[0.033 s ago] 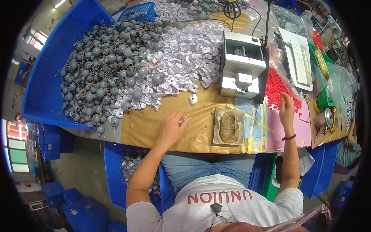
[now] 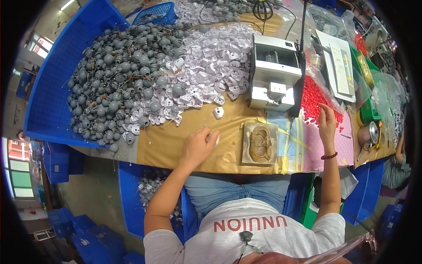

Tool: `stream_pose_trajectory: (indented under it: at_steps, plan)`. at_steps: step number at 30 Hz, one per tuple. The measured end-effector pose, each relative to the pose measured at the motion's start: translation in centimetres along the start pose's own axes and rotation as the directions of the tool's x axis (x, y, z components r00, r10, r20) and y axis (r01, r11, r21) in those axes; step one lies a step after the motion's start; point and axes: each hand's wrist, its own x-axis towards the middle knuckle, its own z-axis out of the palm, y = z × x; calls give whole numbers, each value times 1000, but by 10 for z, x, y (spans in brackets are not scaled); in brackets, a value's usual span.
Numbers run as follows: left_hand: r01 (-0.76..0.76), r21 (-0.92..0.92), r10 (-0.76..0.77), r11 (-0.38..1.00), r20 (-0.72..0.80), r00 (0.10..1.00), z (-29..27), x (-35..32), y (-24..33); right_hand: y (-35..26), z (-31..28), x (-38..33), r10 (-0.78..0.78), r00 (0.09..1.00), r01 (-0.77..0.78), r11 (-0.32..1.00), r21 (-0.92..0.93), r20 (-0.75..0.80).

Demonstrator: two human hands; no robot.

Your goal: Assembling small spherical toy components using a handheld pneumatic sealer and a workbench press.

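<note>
My left hand (image 2: 198, 147) is closed round a small white plastic piece (image 2: 216, 140), mostly hidden by the fingers, above the brown-papered table. Just beyond it lies a loose white plastic part (image 2: 218, 112) with dark holes. My right hand (image 2: 326, 125) hovers at the near edge of a heap of small red pieces (image 2: 313, 99), its fingers drawn together; what they hold, if anything, is too small to make out. Between my hands rests a square block (image 2: 260, 143) with a rounded brown hollow. A white and black bench machine (image 2: 274, 75) stands behind the block.
Grey balls with thin wires (image 2: 114, 88) fill the left side, by a large blue bin (image 2: 48, 97). White plastic parts (image 2: 215, 61) are heaped behind my left hand. To the right are papers (image 2: 338, 66), a metal cup (image 2: 369, 134) and a green tray (image 2: 369, 110).
My left hand has turned slightly, and more of the white piece shows at its fingertips. My right hand has hardly moved.
</note>
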Motion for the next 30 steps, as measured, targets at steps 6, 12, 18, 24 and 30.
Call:
stream_pose_trajectory:
  at_steps: [6,12,18,24,30]
  plan:
    - [-100,-86,104,991,44,994,67,13,80,-64,30,-28,90,959,-212,857,470,269]
    - [-303,-56,306,951,44,951,63,15,97,-86,51,-62,-31,912,-176,872,457,409]
    - [-308,-101,318,946,102,943,64,12,83,-125,76,-68,-483,811,399,869,291,330]
    - [-175,-372,238,912,131,962,47,25,65,-122,93,-73,-698,631,719,690,81,339]
    - [-27,403,199,915,-391,899,-32,74,-16,-142,81,-81,-642,646,709,705,-14,414]
